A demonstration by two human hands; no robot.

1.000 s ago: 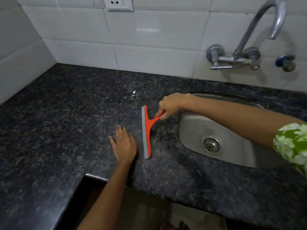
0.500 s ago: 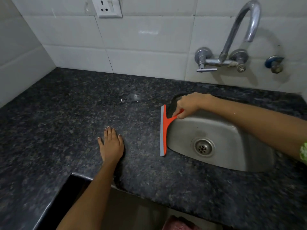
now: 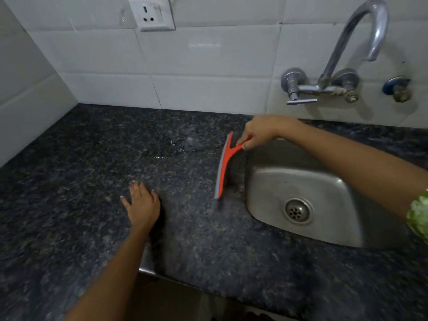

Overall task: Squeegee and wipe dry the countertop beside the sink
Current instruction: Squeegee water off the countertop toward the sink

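Observation:
An orange squeegee [image 3: 224,163] with a grey rubber blade stands on the dark speckled granite countertop [image 3: 92,172], just left of the steel sink [image 3: 324,218]. My right hand [image 3: 261,130] grips its short orange handle near the sink's far left corner. The blade runs front to back along the sink's left rim. My left hand [image 3: 142,205] rests flat on the countertop, fingers spread, a hand's width left of the blade. A small patch of water [image 3: 190,143] glints on the stone behind the squeegee.
A chrome wall tap [image 3: 333,72] arches over the sink, with a second valve [image 3: 397,89] to its right. White tiled walls close the back and left. A wall socket [image 3: 154,13] sits above. The counter's front edge has a cut-out corner [image 3: 148,272].
My right hand has dragged the squeegee rightward across the counter to the sink's edge. My left hand stayed flat on the stone.

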